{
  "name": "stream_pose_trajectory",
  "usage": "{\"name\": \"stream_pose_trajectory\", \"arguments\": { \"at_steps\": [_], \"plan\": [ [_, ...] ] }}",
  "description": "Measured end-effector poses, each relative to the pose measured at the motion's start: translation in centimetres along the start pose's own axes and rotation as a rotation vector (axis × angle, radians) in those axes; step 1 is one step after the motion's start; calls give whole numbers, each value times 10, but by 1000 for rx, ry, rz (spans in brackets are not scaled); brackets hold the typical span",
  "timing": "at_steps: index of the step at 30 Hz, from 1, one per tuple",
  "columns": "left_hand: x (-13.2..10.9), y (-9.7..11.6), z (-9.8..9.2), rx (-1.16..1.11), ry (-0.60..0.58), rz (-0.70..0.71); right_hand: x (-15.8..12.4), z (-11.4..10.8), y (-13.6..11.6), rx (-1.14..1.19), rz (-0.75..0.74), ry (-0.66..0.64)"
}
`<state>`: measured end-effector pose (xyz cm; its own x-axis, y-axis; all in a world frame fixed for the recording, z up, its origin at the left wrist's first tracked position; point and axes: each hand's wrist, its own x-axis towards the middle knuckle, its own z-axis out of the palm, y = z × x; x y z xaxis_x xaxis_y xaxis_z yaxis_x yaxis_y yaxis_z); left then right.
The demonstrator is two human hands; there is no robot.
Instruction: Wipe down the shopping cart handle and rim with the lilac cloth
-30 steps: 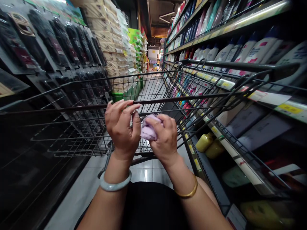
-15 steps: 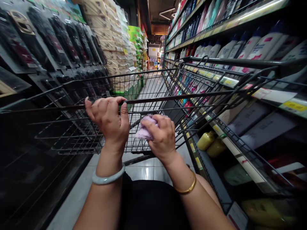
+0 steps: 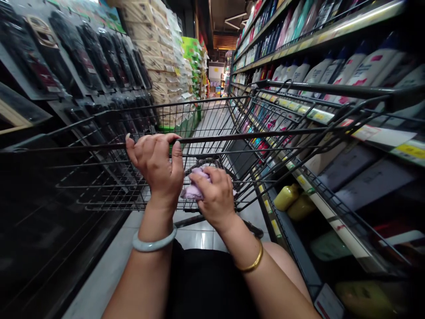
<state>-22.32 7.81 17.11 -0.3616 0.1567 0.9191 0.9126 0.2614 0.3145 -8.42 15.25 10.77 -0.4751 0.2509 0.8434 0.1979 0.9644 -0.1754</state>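
Observation:
My left hand (image 3: 156, 166) is wrapped over the dark upper rail of a wire shopping cart (image 3: 265, 135), its thumb on the near side. A pale bangle (image 3: 154, 241) circles that wrist. Lower and to the right, my right hand (image 3: 217, 192) grips a bunched lilac cloth (image 3: 195, 185) against the cart's wire side. The cloth bulges out between thumb and fingers, and part of it is hidden by the palm. A gold bracelet (image 3: 254, 259) sits on the right wrist. The cart's basket stretches across in front of me.
Shelves of shampoo-like bottles (image 3: 352, 66) run along the right, with yellow bottles (image 3: 286, 197) low down. Packaged black items (image 3: 86, 57) hang at the left beside tall stacks of wrapped packs (image 3: 156, 48). A tiled floor (image 3: 195, 230) leads down the aisle between them.
My right hand has moved left and slightly down with the lilac cloth, closer to my left hand. The left hand keeps its hold on the rail while the view shifts slightly.

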Motion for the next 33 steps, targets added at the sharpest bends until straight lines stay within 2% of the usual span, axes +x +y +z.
{"name": "stream_pose_trajectory", "arguments": {
  "at_steps": [5,11,13,16,19,21,26,28,30,33],
  "plan": [
    [-1,4,0,1,11,-3,11,-17,11,8,120,188],
    [-1,2,3,1,22,6,-20,23,3,-46,19,68],
    [0,-1,3,-2,16,13,-25,28,2,-47,21,1],
    [1,-3,2,-9,18,5,-17,16,7,2,34,-17],
    [1,-3,2,-12,14,10,-5,-1,14,35,80,106],
    [1,-1,2,-13,12,10,-3,-3,14,26,113,133],
    [-1,5,1,-17,22,-3,-14,11,1,-4,35,-66],
    [-1,5,1,-15,17,-1,-12,8,1,33,4,-112],
    [-1,5,1,-10,8,0,-5,-3,8,59,18,-71],
    [-1,4,1,-3,4,-1,6,-22,24,32,87,132]
  ]
}}
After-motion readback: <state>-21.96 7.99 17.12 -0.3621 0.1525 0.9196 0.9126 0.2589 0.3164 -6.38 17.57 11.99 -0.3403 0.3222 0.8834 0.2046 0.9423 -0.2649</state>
